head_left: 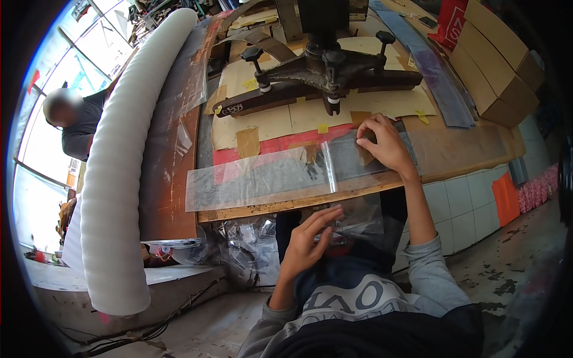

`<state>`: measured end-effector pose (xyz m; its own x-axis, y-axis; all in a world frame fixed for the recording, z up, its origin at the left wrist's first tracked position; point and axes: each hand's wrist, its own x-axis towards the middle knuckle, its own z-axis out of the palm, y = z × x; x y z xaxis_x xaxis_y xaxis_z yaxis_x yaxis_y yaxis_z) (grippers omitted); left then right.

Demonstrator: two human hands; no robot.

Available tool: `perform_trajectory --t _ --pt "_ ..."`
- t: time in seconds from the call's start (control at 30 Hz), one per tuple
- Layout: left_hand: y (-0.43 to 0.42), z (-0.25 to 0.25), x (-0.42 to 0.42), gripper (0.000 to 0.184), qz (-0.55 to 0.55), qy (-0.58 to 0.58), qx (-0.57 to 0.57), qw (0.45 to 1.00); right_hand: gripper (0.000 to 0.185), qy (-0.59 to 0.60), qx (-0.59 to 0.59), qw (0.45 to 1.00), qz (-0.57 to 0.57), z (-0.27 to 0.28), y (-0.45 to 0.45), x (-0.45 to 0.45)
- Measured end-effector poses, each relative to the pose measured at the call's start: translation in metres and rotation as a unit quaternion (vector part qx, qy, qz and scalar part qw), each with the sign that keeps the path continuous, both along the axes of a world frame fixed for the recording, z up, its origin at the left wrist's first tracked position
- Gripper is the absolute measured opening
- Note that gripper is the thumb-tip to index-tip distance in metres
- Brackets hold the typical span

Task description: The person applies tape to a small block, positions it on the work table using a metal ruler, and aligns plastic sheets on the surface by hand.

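My right hand point(385, 143) is over the table's front part, fingers curled and thumb and forefinger tips close together; what they pinch, if anything, I cannot make out. Beneath it lie a grey surface and a piece of brown tape point(365, 156). My left hand point(309, 238) is in front of the table edge, fingers stretched out, close to clear plastic point(364, 224) that hangs over my lap. A clear plastic sheet point(239, 182) lies flat along the front edge, with a shiny fold point(329, 167) near its right end.
A black metal press head point(325, 65) with a curved dark bar stands above the cardboard-covered table. A long white foam roll point(122, 161) leans at left. Cardboard boxes point(495, 65) and a blue-grey plastic strip point(433, 71) are at right. Another person point(80, 125) is at far left.
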<state>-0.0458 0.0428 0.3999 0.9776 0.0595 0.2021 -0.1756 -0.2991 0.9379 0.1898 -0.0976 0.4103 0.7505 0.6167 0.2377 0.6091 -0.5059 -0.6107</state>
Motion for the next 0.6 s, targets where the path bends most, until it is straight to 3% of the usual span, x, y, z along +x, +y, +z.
perform_trajectory --t 0.03,0.13,0.27,0.47,0.6 --pt "-0.001 0.001 0.002 0.034 0.022 -0.034 0.039 0.998 0.033 0.002 0.013 1.0 0.003 0.0 0.001 0.0" --pt "-0.009 -0.004 0.007 0.028 0.077 0.006 -0.078 0.994 0.03 0.048 0.015 0.999 0.006 0.002 0.002 -0.002" --pt "-0.015 0.008 0.017 0.045 0.109 0.053 -0.084 0.989 0.026 0.022 -0.042 0.999 0.0 0.007 0.003 -0.005" --pt "-0.007 0.017 0.079 0.057 0.225 -0.085 0.082 0.967 0.028 -0.043 -0.006 0.999 0.014 -0.005 0.004 -0.002" --pt "0.009 0.017 0.11 0.053 0.206 -0.078 0.003 0.975 0.033 0.032 0.117 0.993 0.002 -0.001 0.006 -0.003"
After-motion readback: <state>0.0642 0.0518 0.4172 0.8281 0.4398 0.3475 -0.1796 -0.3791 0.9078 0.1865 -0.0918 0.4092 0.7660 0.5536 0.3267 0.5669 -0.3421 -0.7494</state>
